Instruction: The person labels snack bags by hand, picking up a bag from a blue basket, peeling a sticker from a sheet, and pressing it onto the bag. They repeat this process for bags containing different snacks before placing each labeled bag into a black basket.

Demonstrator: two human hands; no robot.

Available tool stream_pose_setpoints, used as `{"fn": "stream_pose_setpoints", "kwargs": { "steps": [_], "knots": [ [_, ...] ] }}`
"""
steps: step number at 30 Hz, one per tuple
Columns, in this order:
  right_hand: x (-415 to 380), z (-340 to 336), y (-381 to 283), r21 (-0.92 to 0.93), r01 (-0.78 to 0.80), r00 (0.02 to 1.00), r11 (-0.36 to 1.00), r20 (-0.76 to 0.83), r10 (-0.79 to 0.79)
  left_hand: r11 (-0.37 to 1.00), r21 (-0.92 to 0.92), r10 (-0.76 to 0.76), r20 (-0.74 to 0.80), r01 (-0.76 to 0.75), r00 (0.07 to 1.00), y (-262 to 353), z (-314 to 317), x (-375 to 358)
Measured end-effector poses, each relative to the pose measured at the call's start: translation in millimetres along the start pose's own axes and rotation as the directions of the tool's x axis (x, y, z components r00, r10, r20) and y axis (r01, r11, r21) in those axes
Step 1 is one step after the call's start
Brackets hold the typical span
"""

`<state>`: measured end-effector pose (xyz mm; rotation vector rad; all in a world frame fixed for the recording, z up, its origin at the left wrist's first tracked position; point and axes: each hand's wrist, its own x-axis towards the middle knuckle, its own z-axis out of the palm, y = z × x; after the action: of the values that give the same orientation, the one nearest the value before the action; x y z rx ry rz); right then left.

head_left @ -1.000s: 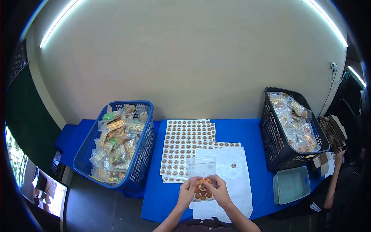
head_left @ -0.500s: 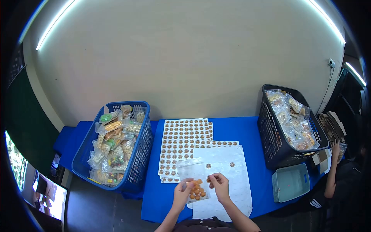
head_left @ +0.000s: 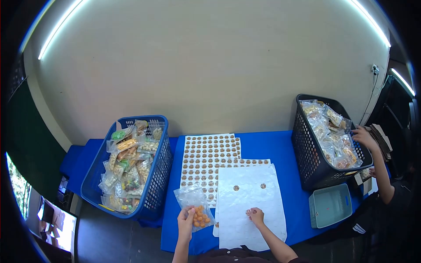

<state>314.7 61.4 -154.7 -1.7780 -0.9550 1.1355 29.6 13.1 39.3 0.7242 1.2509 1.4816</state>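
Clear bag (head_left: 203,216) of round orange-brown pieces: in the left hand (head_left: 186,220), gripped at its left edge. Thumb lies over the near face; remaining fingers partly hidden, so their exact placement cannot be told. Pieces gathered just right of the thumb; the bare upper part of the bag extends beyond the fingertips, tilted left. Bag overlaps, in view, the lower left of the printed sticker sheets (head_left: 204,162); contact with them cannot be told.

Right hand (head_left: 256,216): over the white sheet (head_left: 250,175), well apart from the bag. Thumb and fingers drawn together at a small pinkish-brown piece (head_left: 247,212), too small to identify; whether it is pinched or merely touched, cannot tell. Two round stickers (head_left: 236,188) sit on the same sheet, beyond this hand.
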Motion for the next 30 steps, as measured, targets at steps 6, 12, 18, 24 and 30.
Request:
{"fn": "stream_pose_setpoints", "kwargs": {
  "steps": [6,12,18,24,30],
  "knots": [
    [13.3,-31.1,30.5,-0.403,0.346,0.895,0.847,-0.129,-0.427,0.997,0.049,-0.052,0.0,0.052,0.999,-10.6,-1.6,-1.5],
    [-22.7,-96.7,-4.2,-0.66,-0.239,0.916,0.713,-0.397,-0.06,1.0,0.009,-0.03,0.016,0.03,0.999,-6.8,4.3,-0.7],
    [-36.6,-126.2,13.9,-0.651,-0.268,0.914,0.711,-0.405,-0.027,0.954,0.14,-0.271,0.035,0.264,0.962,-73.4,-10.9,20.7],
    [-14.4,-153.3,55.5,-0.509,0.062,0.945,0.858,-0.247,-0.215,0.863,0.351,-0.44,0.169,0.363,0.882,-154.1,-16.5,24.5],
    [-33.7,-179.1,24.0,-0.229,0.123,0.95,0.966,-0.254,-0.181,0.836,0.51,-0.399,0.312,0.202,0.862,-158.1,-5.3,19.6]
  ]
}}
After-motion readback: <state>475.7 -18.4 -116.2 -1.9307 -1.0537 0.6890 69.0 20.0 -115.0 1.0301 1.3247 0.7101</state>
